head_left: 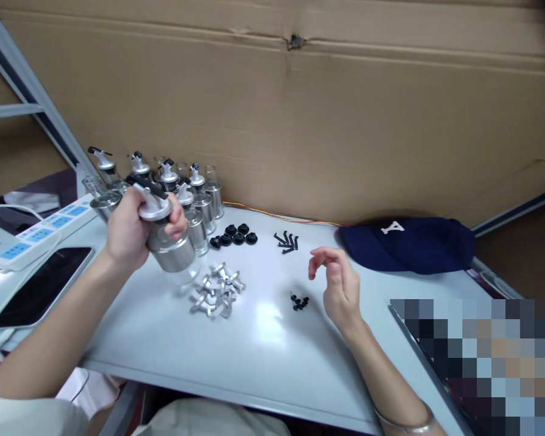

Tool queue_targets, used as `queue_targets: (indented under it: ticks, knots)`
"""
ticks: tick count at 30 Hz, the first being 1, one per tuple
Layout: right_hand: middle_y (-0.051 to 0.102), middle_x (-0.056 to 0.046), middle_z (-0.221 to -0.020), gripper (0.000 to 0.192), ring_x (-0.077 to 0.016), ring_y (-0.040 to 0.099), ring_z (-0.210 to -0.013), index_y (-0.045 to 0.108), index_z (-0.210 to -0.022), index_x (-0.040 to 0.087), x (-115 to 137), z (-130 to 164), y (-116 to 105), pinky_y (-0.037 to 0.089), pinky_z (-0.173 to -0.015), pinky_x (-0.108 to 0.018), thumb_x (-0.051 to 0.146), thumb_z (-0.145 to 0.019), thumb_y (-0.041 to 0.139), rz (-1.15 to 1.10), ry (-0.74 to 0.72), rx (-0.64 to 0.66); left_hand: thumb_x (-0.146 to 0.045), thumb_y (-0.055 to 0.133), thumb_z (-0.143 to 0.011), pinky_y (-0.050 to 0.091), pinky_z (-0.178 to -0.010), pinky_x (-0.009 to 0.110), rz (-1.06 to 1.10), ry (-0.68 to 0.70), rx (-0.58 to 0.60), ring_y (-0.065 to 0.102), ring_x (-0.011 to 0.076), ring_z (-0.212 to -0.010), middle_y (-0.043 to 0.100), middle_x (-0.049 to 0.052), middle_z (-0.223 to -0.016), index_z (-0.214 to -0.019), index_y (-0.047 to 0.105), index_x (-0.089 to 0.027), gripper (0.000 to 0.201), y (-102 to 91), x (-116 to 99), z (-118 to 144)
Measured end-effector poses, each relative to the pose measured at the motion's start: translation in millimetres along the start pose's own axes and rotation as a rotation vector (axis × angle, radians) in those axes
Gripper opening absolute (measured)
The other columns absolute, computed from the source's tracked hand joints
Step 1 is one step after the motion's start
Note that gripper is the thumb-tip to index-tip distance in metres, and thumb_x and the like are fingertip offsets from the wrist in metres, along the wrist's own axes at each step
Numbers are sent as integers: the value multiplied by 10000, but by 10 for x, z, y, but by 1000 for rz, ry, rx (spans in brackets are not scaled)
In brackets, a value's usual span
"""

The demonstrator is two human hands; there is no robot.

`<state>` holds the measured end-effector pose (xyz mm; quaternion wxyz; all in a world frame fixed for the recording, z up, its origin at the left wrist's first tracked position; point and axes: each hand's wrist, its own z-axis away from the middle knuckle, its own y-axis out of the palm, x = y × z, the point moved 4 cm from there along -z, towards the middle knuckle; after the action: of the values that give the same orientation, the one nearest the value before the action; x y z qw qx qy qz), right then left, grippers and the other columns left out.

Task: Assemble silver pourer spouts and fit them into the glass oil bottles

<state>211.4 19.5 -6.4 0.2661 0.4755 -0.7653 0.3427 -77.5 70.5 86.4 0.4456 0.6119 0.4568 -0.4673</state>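
My left hand (pixel 134 233) is wrapped round the neck of a glass oil bottle (pixel 175 254) with a metal band and a silver pourer top with a black flap. It is held tilted above the table, in front of several similar bottles (pixel 204 209). My right hand (pixel 338 281) hovers over the table with fingers curled and apart, nothing seen in it. Close to it on the left lie small black pieces (pixel 300 302). Silver pourer parts (pixel 218 290) lie in a heap below the held bottle. Black stoppers (pixel 238 236) and thin black flaps (pixel 288 242) lie farther back.
A dark blue cap (pixel 409 245) lies at the back right. On the left are a white power strip (pixel 49 230), a phone (pixel 45 284) and white cables. A cardboard wall (pixel 277 121) closes off the back, with thin coloured wires (pixel 272 212) along its foot.
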Motion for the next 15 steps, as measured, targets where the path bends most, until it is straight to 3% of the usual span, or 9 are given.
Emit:
queue_targets:
  ticks: [3, 6, 11, 15]
  knots:
    - [509, 27, -607, 310, -137, 519, -526, 547, -949, 194, 35, 11, 15, 413, -533, -273, 425, -973, 342, 47, -16, 42, -168, 160, -853, 362, -541, 236, 14, -42, -170, 436, 128, -478, 433, 18, -431, -531, 505, -157, 473, -270, 119, -56]
    - [511, 24, -599, 317, -139, 526, -527, 550, -942, 195, 59, 23, 31, 422, -540, -272, 422, -974, 331, 96, -22, 83, -126, 161, -849, 364, -567, 242, 33, -63, -281, 438, 134, -511, 459, 13, -451, -561, 516, -161, 458, -417, 207, -136]
    - [522, 11, -618, 321, -144, 528, -549, 566, -921, 193, 83, 40, 50, 436, -576, -279, 406, -973, 332, 175, -63, 134, -139, 160, -848, 339, -555, 247, 54, -38, -388, 424, 150, -529, 487, 1, -440, -604, 503, -186, 424, -533, 373, -324]
    - [545, -2, -633, 322, -154, 549, -575, 590, -912, 190, 85, 47, 45, 434, -593, -283, 382, -973, 338, 225, -86, 149, -133, 131, -863, 321, -543, 228, 68, -41, -407, 411, 139, -521, 462, -14, -431, -615, 463, -196, 420, -610, 472, -402]
